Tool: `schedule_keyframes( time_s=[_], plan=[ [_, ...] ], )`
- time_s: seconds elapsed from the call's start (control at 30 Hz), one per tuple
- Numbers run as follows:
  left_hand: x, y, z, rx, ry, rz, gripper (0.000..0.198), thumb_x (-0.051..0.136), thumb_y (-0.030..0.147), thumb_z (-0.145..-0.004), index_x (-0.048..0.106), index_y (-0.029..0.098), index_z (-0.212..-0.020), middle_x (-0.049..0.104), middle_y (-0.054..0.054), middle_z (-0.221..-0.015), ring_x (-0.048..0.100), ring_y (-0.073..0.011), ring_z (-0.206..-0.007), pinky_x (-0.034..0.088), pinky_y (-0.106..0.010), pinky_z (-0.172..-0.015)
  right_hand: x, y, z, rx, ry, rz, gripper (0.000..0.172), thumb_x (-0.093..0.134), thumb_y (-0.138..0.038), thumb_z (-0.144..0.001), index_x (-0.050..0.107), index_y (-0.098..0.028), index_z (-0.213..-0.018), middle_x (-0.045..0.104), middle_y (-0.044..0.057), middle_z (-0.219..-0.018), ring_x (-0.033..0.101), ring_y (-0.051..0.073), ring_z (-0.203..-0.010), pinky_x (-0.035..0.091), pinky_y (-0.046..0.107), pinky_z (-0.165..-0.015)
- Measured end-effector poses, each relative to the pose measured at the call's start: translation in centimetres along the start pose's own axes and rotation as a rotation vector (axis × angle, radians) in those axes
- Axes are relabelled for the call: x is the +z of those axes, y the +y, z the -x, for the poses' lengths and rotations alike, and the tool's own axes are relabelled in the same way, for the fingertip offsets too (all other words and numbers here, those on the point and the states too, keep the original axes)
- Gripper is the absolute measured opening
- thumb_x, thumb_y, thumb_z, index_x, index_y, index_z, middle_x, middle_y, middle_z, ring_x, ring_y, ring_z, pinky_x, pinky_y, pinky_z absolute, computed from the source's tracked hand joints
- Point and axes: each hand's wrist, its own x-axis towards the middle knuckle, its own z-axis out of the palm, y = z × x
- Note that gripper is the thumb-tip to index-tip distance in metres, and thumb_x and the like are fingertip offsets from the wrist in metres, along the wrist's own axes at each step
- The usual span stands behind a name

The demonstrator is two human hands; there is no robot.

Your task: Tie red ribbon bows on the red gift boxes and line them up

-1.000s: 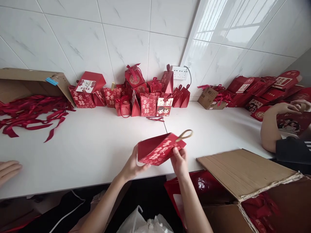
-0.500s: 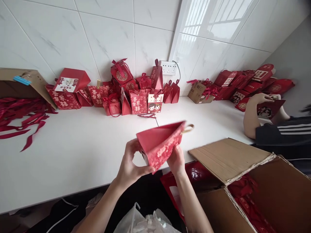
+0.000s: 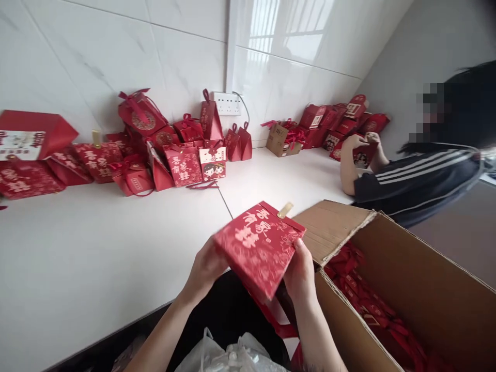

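Observation:
Between my two hands is a red paper gift box [image 3: 260, 245] with pale Chinese characters, a floral print and a small gold loop at its top edge. It is tilted, its printed face toward me. My left hand [image 3: 211, 263] grips its left side, with the fingertips hidden behind the box. On the right edge, my right hand [image 3: 302, 268] holds it with the thumb at the front. The box is above the front edge of the white table [image 3: 116, 248], beside the open cardboard carton [image 3: 422, 253].
Assorted red gift boxes [image 3: 182, 165] stand along the tiled wall below a power strip [image 3: 227, 103]. A small brown carton [image 3: 277, 138] sits farther right. A co-worker [image 3: 426, 175] at the right handles a red box. A white plastic bag [image 3: 232, 356] is below me.
The gift box has turned so its printed face shows; its open-looking side is out of sight. My view has swung right, bringing more of the co-worker and carton into sight.

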Motion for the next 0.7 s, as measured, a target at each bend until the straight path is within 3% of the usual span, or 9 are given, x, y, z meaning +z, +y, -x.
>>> schedule_keyframes(
  time_s=[0.1,0.23,0.47,0.7],
  plan=[
    [0.8,-1.4,1.3,0.162,-0.076,-0.072,0.043,0.08,0.043,-0.061,0.059,0.024,-0.093,0.07,-0.008,-0.093,0.069,-0.0256,-0.083,0.059,-0.034,-0.068,-1.4,-1.7,0.2,-0.122,-0.002,0.147,0.031,0.066,-0.047,-0.073,0.063,-0.021,-0.089,0.069,0.003,-0.081,0.065,0.02,-0.068,0.054,0.029,-0.059],
    [2.3,-2.1,2.3,0.267,-0.156,-0.009,0.039,0.081,0.03,-0.063,0.056,0.03,-0.093,0.071,0.0,-0.089,0.07,-0.0208,-0.076,0.06,-0.031,-0.066,-2.4,-3.3,1.5,-0.218,-0.027,0.283,0.025,0.061,-0.045,-0.078,0.063,-0.021,-0.085,0.067,0.001,-0.078,0.063,0.018,-0.07,0.052,0.028,-0.063],
    [3.4,-2.1,2.2,0.25,-0.184,-0.042,0.032,0.079,0.03,-0.067,0.057,0.03,-0.09,0.071,0.002,-0.085,0.069,-0.0183,-0.071,0.059,-0.03,-0.065,-3.0,-4.7,2.9,-0.373,-0.021,0.368,0.025,0.06,-0.045,-0.08,0.06,-0.021,-0.08,0.065,0.0,-0.069,0.059,0.014,-0.056,0.047,0.023,-0.051],
    [4.0,-2.6,2.1,0.18,-0.142,-0.072,0.03,0.077,0.036,-0.067,0.06,0.03,-0.09,0.071,0.003,-0.077,0.065,-0.0151,-0.058,0.059,-0.03,-0.064,-3.1,-5.5,4.2,-0.394,0.043,0.376,0.02,0.056,-0.04,-0.085,0.061,-0.021,-0.085,0.067,0.001,-0.08,0.061,0.015,-0.067,0.049,0.025,-0.061]
  ],
)
